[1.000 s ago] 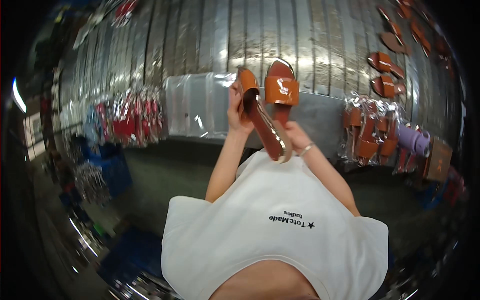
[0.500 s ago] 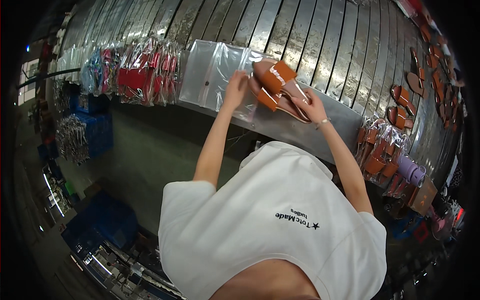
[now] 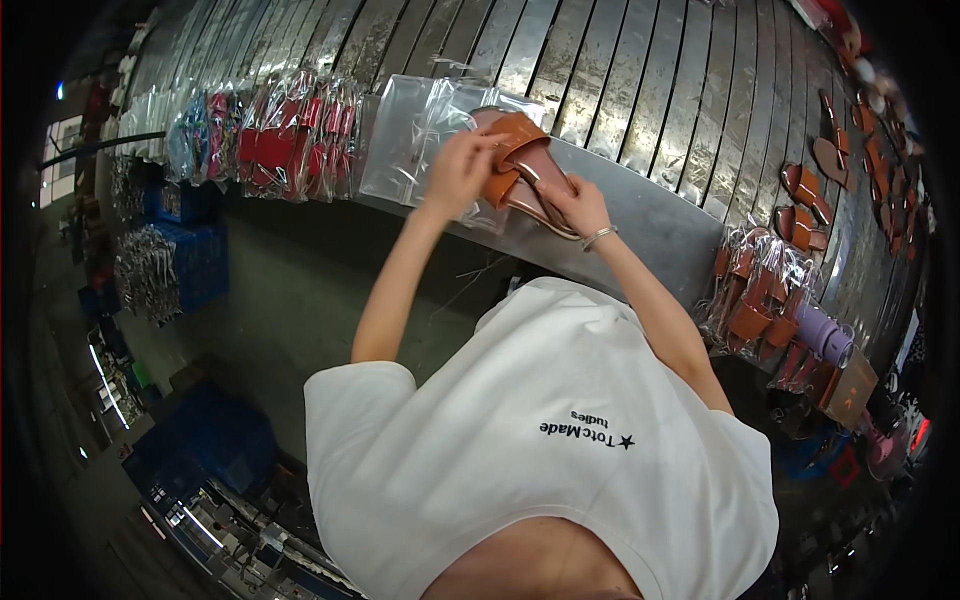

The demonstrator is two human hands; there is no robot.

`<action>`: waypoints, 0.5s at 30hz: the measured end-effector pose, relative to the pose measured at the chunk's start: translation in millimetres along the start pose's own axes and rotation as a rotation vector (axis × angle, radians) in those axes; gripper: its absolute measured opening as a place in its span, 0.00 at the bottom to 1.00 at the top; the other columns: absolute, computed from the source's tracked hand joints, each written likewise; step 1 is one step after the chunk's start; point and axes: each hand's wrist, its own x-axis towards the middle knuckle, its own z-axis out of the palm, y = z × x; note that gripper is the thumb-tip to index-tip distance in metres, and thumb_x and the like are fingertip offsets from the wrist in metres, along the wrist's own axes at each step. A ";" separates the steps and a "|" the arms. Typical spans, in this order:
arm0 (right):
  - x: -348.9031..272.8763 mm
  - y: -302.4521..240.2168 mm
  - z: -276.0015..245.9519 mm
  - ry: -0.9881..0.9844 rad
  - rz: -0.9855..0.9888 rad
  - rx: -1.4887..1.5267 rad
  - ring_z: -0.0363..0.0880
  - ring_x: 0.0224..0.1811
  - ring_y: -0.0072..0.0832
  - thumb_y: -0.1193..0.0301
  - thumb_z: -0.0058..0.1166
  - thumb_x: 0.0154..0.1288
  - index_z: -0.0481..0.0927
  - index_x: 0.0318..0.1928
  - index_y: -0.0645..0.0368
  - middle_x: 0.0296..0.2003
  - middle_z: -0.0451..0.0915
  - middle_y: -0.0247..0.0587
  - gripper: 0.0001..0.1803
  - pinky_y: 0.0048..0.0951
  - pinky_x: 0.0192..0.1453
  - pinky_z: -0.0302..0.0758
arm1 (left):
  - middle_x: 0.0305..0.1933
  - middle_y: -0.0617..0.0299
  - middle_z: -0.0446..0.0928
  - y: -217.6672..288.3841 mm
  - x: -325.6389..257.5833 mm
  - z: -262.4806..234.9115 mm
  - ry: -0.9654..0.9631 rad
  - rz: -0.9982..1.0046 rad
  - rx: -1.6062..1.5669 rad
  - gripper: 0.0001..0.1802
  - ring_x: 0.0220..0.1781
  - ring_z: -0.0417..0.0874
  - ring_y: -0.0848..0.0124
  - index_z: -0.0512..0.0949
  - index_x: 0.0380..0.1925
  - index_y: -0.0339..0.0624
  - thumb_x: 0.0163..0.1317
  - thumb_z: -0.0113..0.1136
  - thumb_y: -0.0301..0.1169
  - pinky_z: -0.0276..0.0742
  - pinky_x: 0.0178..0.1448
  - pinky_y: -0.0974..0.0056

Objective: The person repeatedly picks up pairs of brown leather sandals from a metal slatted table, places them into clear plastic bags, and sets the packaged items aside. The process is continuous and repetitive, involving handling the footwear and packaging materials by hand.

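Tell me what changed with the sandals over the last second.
The brown sandals went from raised and apart to pressed together, lowered onto the clear plastic bag. Left hand and right hand kept hold of them. The bagged sandals at the right stayed put.

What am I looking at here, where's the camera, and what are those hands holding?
The camera sits on a person's head and looks down, so the white T-shirt fills the bottom and the edges curve. Both bare hands reach to a ribbed metal table. The left hand and right hand hold a pair of brown sandals at the mouth of a clear plastic bag. More bagged sandals lie to the right, bagged red ones to the left, and loose sandals farther right.
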 end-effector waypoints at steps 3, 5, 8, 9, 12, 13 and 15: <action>-3.2 -12.4 -7.5 0.181 -0.213 0.123 0.76 0.25 0.33 0.46 0.61 0.50 0.80 0.33 0.64 0.24 0.79 0.45 0.29 0.31 0.32 0.72 | 0.46 0.53 0.75 85.6 4.4 45.7 -0.247 0.327 -0.081 0.11 0.54 0.73 0.53 0.76 0.41 0.43 0.56 0.58 0.30 0.65 0.60 0.54; -2.3 -15.2 -19.7 0.367 -0.221 0.244 0.74 0.24 0.26 0.50 0.62 0.52 0.80 0.34 0.63 0.22 0.78 0.39 0.26 0.28 0.31 0.71 | 0.45 0.55 0.76 118.4 7.8 50.3 -0.209 0.419 0.158 0.14 0.54 0.74 0.55 0.76 0.41 0.41 0.55 0.60 0.32 0.64 0.61 0.54; -22.0 -43.7 -66.0 0.446 -0.093 0.514 0.67 0.25 0.14 0.59 0.62 0.56 0.79 0.32 0.62 0.23 0.75 0.28 0.17 0.21 0.29 0.66 | 0.50 0.51 0.74 109.7 0.0 69.0 0.095 -0.001 0.058 0.24 0.56 0.74 0.58 0.70 0.49 0.36 0.53 0.63 0.33 0.67 0.61 0.56; -24.8 -41.2 -74.3 0.589 -0.141 0.479 0.68 0.25 0.12 0.61 0.61 0.59 0.80 0.34 0.61 0.25 0.75 0.26 0.14 0.19 0.29 0.66 | 0.53 0.49 0.72 103.6 -1.4 82.8 0.170 -0.151 -0.067 0.30 0.57 0.73 0.59 0.66 0.53 0.34 0.52 0.64 0.33 0.68 0.60 0.56; -24.4 -46.6 -87.9 0.848 -0.118 0.661 0.69 0.26 0.13 0.61 0.60 0.60 0.79 0.34 0.61 0.25 0.76 0.28 0.14 0.18 0.29 0.66 | 0.61 0.48 0.64 65.1 -41.8 137.7 -0.547 -0.462 -0.649 0.44 0.58 0.71 0.58 0.49 0.63 0.37 0.51 0.66 0.29 0.71 0.57 0.56; -24.7 -49.4 -90.9 0.900 -0.096 0.763 0.69 0.26 0.13 0.61 0.60 0.60 0.79 0.34 0.61 0.26 0.76 0.28 0.14 0.18 0.29 0.66 | 0.63 0.48 0.62 66.0 -51.6 151.3 -0.719 -0.538 -0.768 0.49 0.58 0.71 0.58 0.43 0.66 0.38 0.51 0.66 0.27 0.72 0.56 0.56; -21.5 -4.4 -95.0 0.903 0.000 0.681 0.69 0.26 0.13 0.61 0.59 0.60 0.78 0.33 0.61 0.25 0.76 0.29 0.14 0.17 0.29 0.66 | 0.59 0.51 0.67 95.6 -33.6 137.0 -0.567 -0.479 -0.985 0.44 0.54 0.75 0.59 0.44 0.65 0.38 0.54 0.61 0.22 0.74 0.53 0.58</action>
